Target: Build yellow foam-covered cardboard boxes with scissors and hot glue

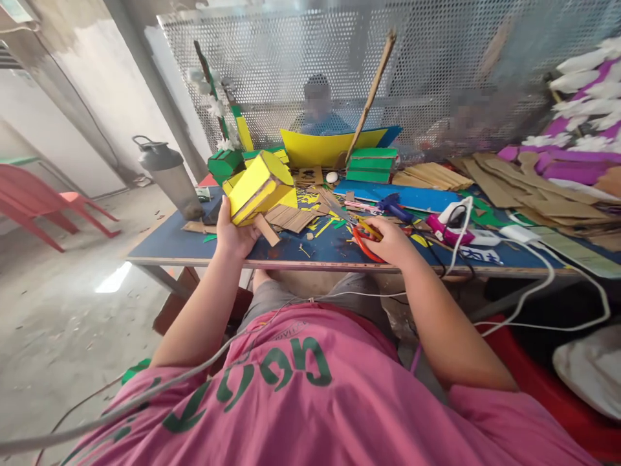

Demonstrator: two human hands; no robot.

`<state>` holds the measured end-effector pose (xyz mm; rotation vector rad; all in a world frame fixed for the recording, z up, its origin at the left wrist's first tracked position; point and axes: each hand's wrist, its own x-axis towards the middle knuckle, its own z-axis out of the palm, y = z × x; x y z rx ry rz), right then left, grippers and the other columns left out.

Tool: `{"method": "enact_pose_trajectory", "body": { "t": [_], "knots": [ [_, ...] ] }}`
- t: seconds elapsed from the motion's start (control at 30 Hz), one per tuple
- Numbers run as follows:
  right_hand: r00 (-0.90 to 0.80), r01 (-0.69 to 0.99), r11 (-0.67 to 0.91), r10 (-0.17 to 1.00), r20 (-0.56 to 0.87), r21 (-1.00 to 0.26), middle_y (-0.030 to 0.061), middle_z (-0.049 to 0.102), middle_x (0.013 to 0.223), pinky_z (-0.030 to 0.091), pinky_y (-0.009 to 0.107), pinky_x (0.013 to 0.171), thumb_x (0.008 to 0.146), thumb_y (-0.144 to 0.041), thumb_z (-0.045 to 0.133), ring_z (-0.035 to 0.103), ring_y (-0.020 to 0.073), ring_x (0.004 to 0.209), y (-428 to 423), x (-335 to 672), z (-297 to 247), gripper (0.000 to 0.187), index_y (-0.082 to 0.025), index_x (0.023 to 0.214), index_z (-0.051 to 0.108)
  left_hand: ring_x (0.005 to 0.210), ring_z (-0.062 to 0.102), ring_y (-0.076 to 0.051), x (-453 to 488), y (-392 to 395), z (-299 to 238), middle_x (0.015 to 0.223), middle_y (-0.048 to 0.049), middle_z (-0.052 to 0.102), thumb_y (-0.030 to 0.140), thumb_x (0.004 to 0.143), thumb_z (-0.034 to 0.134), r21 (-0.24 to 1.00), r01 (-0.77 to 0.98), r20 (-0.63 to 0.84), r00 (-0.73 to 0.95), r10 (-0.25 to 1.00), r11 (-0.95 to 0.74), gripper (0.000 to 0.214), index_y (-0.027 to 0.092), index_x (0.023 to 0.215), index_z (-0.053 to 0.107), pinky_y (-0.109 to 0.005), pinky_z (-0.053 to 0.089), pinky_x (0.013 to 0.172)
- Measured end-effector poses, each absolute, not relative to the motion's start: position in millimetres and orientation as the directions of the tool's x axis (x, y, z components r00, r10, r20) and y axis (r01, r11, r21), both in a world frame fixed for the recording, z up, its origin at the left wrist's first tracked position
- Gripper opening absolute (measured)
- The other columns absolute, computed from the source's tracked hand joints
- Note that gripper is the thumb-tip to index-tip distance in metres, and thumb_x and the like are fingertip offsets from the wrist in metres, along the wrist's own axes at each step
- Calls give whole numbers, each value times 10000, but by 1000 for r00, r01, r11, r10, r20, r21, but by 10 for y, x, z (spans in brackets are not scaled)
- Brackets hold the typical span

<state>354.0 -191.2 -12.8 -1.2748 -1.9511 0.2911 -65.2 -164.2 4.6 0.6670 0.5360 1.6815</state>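
Note:
My left hand point(233, 234) is closed around the lower left side of a yellow faceted cardboard piece point(257, 188), which is tilted above the table. A narrow brown cardboard strip point(266, 230) sticks out below it, close to my fingers; I cannot tell whether it is attached. My right hand point(388, 242) grips scissors with red-orange handles point(365, 244), their blades pointing up and left over the scraps. Something yellow point(369, 230) also shows at these fingers, its kind unclear. Between the hands lie a ribbed cardboard piece point(291, 218) and several yellow and green offcuts point(323, 226).
A grey flask point(169, 178) stands at the table's left. Green cardboard blocks point(371, 166), a curved yellow sheet point(330, 147) and a stick point(372, 90) are at the back. To the right are a blue glue gun point(398, 207), a magenta device point(444, 225), white cables point(548, 268) and stacked cardboard point(514, 184).

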Motion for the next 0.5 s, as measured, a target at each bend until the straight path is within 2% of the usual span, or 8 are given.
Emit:
{"method": "enact_pose_trajectory", "body": {
  "t": [0.07, 0.2, 0.27, 0.5],
  "knots": [
    [-205, 681, 474, 855, 476, -559, 142, 835, 1274, 596, 538, 1027, 892, -519, 846, 763, 386, 1184, -1926, 3546, -118, 389, -254, 1175, 807, 943, 864, -266, -706, -1634, 87, 1104, -122, 867, 731, 1094, 601, 628, -761, 89, -137, 987, -162, 606, 212, 1368, 753, -370, 737, 822],
    [-222, 682, 480, 855, 469, -552, 142, 841, 1280, 610, 543, 1026, 906, -522, 856, 768, 384, 1180, -1929, 3545, -117, 381, -251, 1171, 814, 799, 808, -241, -820, -1641, 136, 1027, -136, 823, 636, 1108, 503, 565, -825, -22, 7, 1000, 18, 544, 184, 1305, 730, -316, 651, 617],
    [-221, 684, 483, 851, 476, -546, 146, 838, 1306, 615, 556, 1056, 904, -539, 862, 768, 393, 1213, -1919, 3546, -140, 398, -250, 1174, 817, 778, 795, -245, -836, -1651, 136, 997, -126, 816, 580, 1094, 476, 553, -833, -27, 17, 1000, 29, 503, 188, 1285, 725, -297, 610, 564],
    [-180, 699, 461, 853, 490, -547, 144, 835, 1344, 623, 566, 1123, 890, -520, 847, 776, 405, 1252, -1869, 3550, -235, 410, -251, 1200, 843, 815, 832, -234, -776, -1678, 84, 1021, -105, 846, 563, 1070, 563, 624, -781, 11, 18, 1000, 8, 460, 186, 1284, 715, -307, 684, 673]
  ]
}}
